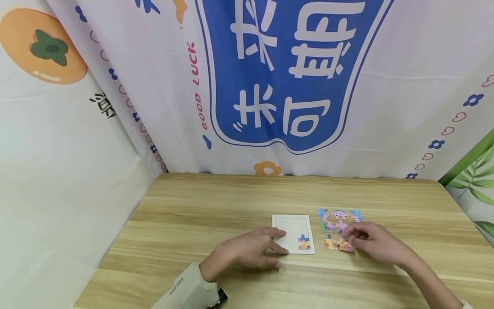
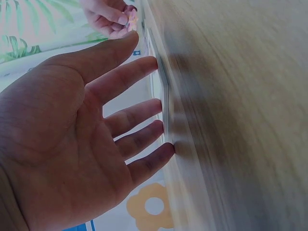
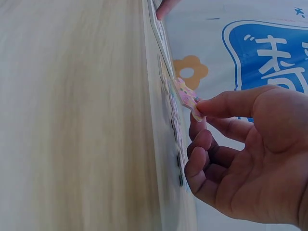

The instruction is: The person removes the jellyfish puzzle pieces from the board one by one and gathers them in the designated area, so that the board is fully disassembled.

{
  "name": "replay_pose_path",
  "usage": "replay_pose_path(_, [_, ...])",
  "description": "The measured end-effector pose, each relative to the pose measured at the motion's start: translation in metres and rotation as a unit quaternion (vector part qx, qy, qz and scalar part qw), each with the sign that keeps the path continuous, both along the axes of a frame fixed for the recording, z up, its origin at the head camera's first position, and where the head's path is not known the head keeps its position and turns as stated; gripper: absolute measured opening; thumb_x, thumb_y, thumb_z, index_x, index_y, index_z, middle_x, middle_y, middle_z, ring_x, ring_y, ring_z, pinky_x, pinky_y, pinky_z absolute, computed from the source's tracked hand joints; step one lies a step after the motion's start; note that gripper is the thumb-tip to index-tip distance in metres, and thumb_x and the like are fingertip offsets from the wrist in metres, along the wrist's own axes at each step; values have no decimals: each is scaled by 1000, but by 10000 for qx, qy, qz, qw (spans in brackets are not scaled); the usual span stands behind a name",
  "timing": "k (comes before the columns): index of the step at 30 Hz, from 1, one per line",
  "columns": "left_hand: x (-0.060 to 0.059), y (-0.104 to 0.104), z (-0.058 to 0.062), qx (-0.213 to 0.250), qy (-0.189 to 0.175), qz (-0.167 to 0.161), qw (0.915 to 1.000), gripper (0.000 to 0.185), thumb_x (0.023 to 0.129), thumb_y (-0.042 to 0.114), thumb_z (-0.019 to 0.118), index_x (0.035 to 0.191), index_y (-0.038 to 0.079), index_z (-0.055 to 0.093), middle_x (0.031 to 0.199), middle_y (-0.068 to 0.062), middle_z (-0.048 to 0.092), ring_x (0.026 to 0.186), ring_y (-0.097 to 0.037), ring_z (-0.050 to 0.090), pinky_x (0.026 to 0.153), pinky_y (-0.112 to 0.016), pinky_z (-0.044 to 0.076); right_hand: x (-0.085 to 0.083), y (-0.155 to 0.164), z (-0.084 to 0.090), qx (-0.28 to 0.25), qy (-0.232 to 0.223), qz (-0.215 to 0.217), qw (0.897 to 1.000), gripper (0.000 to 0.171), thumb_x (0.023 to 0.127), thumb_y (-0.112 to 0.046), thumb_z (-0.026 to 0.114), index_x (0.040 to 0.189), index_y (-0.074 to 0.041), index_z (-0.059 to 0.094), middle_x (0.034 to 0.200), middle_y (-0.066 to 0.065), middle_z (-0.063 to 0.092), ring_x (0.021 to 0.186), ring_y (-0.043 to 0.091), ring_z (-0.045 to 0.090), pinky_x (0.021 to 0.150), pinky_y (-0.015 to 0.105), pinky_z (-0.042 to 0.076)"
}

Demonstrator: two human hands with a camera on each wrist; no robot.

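A white puzzle frame board point(image 1: 291, 223) lies on the table, with one yellow and blue jigsaw piece point(image 1: 303, 243) in its lower right part. My left hand point(image 1: 254, 249) rests its fingertips on the board's left side, the fingers spread and fairly straight, as the left wrist view also shows. In the right wrist view, the thumb and index finger of my right hand point(image 3: 250, 149) pinch a pink and yellow jigsaw piece point(image 3: 186, 95), raised off the table. Below that hand, several loose jigsaw pieces point(image 1: 340, 214) lie to the right of the board; the fingers partly cover some.
The wooden table point(image 1: 200, 206) carries the board and pieces. Behind it hangs a white curtain point(image 1: 162, 86) with a blue printed panel. Another pale cloth point(image 1: 58, 193) hangs along the left edge. A dark object point(image 1: 221, 297) shows at my left cuff.
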State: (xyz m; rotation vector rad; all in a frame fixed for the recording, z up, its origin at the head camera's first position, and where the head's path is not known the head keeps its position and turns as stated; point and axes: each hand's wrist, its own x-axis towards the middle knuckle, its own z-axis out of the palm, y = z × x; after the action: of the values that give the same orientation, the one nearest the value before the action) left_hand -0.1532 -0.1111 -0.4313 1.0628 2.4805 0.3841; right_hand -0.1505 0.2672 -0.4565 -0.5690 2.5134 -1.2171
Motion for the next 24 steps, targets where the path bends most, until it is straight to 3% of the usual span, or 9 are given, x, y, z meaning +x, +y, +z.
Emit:
replay_pose_path(8, [0,1,-1,-10,-13,26,10000,40,102,39,75,140,32,72,171,1,44,161,-20,38,131,-40,37,1,10,-3,-7,-121,51,9999,13,104,-7,65,114,-3,72,93,5,64,78,2,52,65,23,48])
replay_pose_path(24, [0,1,0,1,-7,58,10000,39,101,38,76,139,31,73,170,1,45,161,-21,38,131,-41,37,-2,5,-7,244,366,51,9990,8,102,-6,68,106,-9,74,88,-2,66,75,0,52,64,22,48])
